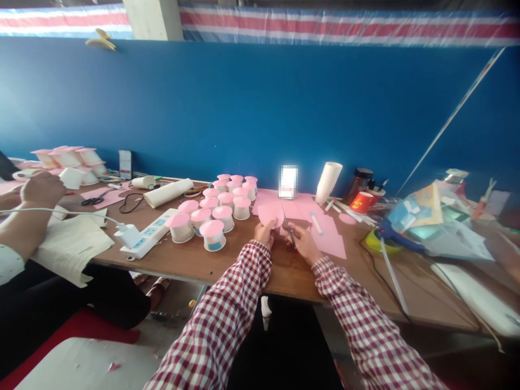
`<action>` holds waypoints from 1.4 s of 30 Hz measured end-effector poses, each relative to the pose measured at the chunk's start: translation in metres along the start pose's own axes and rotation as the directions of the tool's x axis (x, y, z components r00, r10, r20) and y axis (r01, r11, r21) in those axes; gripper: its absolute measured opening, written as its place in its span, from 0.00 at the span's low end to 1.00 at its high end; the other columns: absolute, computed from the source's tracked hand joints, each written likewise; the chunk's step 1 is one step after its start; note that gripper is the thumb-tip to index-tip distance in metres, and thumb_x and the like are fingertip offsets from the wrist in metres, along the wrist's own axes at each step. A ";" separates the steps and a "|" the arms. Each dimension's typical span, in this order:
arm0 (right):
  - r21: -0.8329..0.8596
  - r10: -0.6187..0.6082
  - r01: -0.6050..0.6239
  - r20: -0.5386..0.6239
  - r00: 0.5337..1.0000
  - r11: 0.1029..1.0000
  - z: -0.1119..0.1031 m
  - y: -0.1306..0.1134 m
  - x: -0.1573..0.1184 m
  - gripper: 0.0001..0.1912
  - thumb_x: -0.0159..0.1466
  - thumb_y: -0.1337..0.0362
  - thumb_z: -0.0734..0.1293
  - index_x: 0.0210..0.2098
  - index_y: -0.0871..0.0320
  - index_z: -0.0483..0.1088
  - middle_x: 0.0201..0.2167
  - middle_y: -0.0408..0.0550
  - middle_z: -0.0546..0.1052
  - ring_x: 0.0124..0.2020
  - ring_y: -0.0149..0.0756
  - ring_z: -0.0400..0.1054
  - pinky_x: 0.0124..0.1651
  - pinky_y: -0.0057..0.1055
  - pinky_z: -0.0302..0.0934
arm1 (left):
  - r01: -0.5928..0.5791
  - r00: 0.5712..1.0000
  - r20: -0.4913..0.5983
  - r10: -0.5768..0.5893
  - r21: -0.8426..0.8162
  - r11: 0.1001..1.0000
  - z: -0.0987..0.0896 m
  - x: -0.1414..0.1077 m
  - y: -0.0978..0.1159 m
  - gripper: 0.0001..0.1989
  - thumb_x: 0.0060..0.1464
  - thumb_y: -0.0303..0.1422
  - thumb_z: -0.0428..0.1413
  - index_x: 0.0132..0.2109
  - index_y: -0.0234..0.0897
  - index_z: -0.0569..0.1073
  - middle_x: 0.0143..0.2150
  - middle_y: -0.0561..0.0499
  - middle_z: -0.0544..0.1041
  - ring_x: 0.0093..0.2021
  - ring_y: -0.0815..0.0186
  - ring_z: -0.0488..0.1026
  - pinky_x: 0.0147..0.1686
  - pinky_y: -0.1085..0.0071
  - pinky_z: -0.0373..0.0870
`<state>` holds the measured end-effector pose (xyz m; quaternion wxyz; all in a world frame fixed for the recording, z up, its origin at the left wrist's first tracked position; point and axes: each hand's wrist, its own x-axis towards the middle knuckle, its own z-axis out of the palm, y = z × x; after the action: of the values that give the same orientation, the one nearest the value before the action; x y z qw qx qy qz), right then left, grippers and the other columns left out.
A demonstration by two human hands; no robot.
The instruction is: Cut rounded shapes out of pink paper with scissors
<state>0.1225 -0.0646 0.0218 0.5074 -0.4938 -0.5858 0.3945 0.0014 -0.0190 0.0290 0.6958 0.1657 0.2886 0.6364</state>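
My left hand (266,234) pinches a rounded piece of pink paper (268,215) above the front part of the table. In my right hand (304,242) is a pair of scissors (290,233), with the blades against the right edge of that paper. The fingers hide most of the scissor handles. Behind and to the right of my hands lie pink paper sheets (331,241) with a white stick-like piece (316,222) on top. Several white paper cups (213,236) with pink round tops stand in rows to my left.
A power strip (152,235) and a paper roll (168,193) lie left of the cups. A co-worker's hands (43,187) hold a white cup at far left. To the right are a red cup (361,203), a blue glue gun (400,235) and plastic bags (447,222).
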 end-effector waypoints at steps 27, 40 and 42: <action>0.079 0.000 0.000 -0.001 1.000 0.997 0.002 0.004 0.003 0.20 0.51 0.55 0.71 0.40 0.60 0.71 0.21 0.42 0.72 0.22 0.31 0.68 0.26 0.28 0.67 | -0.001 1.000 -0.018 0.001 0.034 0.999 0.002 0.001 0.003 0.07 0.41 0.19 0.60 0.31 0.28 0.73 0.26 0.47 0.75 0.23 0.70 0.71 0.18 0.79 0.65; 0.078 0.003 -0.003 -0.002 1.000 0.997 0.002 0.003 0.002 0.21 0.51 0.54 0.71 0.41 0.60 0.72 0.22 0.43 0.73 0.22 0.32 0.68 0.27 0.29 0.67 | 0.010 1.000 -0.021 -0.009 0.035 0.999 0.001 0.001 0.002 0.08 0.39 0.20 0.62 0.30 0.28 0.72 0.25 0.48 0.75 0.22 0.71 0.71 0.17 0.79 0.65; 0.084 0.003 -0.003 -0.001 1.000 0.996 0.002 0.002 0.002 0.21 0.51 0.55 0.71 0.40 0.60 0.72 0.22 0.43 0.73 0.23 0.31 0.68 0.28 0.29 0.67 | 0.016 1.000 -0.018 -0.015 0.035 0.999 -0.001 0.004 0.000 0.08 0.39 0.20 0.62 0.30 0.29 0.73 0.25 0.48 0.75 0.22 0.71 0.71 0.17 0.79 0.65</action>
<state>0.1211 -0.0622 0.0199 0.5273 -0.4733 -0.5675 0.4193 0.0005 -0.0153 0.0278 0.6951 0.1699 0.3073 0.6273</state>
